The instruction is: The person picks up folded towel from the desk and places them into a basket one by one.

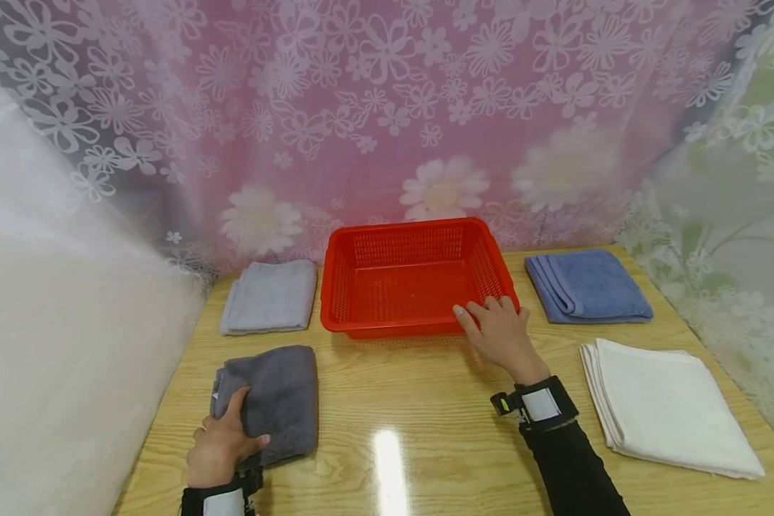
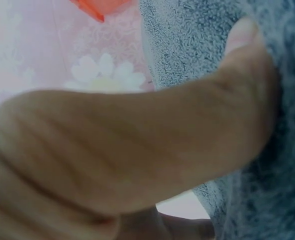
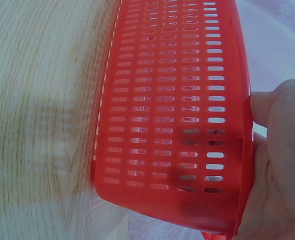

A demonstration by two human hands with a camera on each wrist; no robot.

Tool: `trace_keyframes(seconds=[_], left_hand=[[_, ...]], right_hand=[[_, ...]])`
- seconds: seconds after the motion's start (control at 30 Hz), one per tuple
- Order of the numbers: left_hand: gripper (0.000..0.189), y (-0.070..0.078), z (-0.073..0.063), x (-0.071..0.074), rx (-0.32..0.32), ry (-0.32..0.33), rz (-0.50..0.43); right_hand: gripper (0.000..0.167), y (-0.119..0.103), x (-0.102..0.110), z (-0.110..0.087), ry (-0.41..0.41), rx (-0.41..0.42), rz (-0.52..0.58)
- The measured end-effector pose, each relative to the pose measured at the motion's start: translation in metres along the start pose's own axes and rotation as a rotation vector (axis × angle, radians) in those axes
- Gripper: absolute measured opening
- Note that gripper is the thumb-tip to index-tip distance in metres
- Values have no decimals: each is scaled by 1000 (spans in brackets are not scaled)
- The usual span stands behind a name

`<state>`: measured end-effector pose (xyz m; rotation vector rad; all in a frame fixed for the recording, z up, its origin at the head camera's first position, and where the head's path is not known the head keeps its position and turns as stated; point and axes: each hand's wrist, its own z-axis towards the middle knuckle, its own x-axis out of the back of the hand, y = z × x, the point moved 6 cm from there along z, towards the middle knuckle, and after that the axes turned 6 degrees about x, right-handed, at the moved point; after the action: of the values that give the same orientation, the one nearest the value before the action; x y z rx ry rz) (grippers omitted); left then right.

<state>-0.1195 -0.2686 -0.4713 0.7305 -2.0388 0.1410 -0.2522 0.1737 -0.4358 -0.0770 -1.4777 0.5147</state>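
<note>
My left hand [image 1: 222, 441] is at the left side of a folded dark grey towel [image 1: 287, 401], gripping it. Close up in the left wrist view, the bent thumb [image 2: 242, 75] presses into the towel's pile; the other fingers are mostly hidden. A red plastic basket [image 1: 419, 331] with slotted walls stands at the back middle of the table, its inside bare. On its front right corner, my right hand [image 1: 499, 333] holds the rim, fingers hooked over to the inside. Finger shadows show through the slots of the basket wall [image 3: 162, 115] in the right wrist view.
Behind the dark grey towel lies a folded light grey towel [image 1: 271, 295]. Right of the basket is a folded blue towel [image 1: 596, 287], with a folded white towel [image 1: 671, 408] nearer the front. A flowered curtain [image 1: 387, 115] hangs behind the wooden table [image 1: 355, 401].
</note>
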Motion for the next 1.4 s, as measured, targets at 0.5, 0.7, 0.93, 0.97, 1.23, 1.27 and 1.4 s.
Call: trace_keyframes(seconds=[0.5,0.7,0.93,0.97,1.23,1.27,1.4], left_hand=[[106,5,-4,-5,-14,6,15],[106,9,-8,-8,-34,12,22],[105,15,-13,-12,-51,10,36],[105,16,-13,-13,-52,9,34],[103,22,-18,-17,-69,27,27],[103,23,-19,-18,-71,28,24],[103,25,-20,-19,-79,37,19]], right_hand=[[58,-1,1,0,23,16,-10],[58,-1,1,0,22,17,-11],[57,-1,2,-1,15,8,-5],[57,-1,3,-1,16,9,-4],[58,-1,2,-1,13,9,1],[58,-1,2,-1,13,9,2],[56,-1,1,-1,18,8,3]])
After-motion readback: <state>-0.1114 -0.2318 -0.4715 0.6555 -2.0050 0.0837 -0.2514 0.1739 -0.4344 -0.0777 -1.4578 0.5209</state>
